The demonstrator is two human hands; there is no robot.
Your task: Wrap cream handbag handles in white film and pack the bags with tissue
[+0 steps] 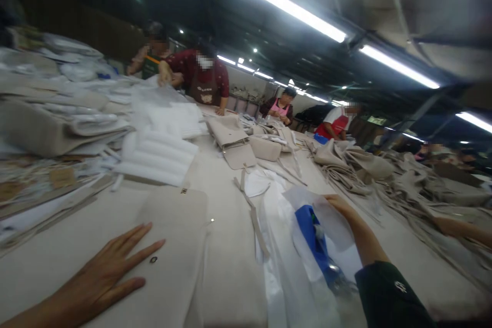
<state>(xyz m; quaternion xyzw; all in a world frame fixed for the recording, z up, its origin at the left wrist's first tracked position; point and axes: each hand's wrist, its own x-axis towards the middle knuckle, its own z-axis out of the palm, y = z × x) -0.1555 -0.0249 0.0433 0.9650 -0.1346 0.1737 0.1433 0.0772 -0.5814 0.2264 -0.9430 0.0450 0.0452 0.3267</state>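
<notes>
My left hand [109,271] lies flat with its fingers spread on a beige bag [172,246]. The bag has a flap with small metal fittings, one of them right beside my fingers. Farther to the right, my right hand [342,206] is closed at the edge of a thin white sheet [334,223], its fingertips partly hidden. Below that sheet sits a blue plastic object [313,238] with a shiny metal end; I cannot make out what it is. White wrapping material [282,261] and a beige strap [258,228] lie between my hands.
White padded sheets [157,156] and a beige bag [28,128] are piled at left. More bags [234,141] stand ahead on the table. Beige pieces and straps [357,164] heap at right, where another person's arm [461,229] reaches in. Several people work across the table.
</notes>
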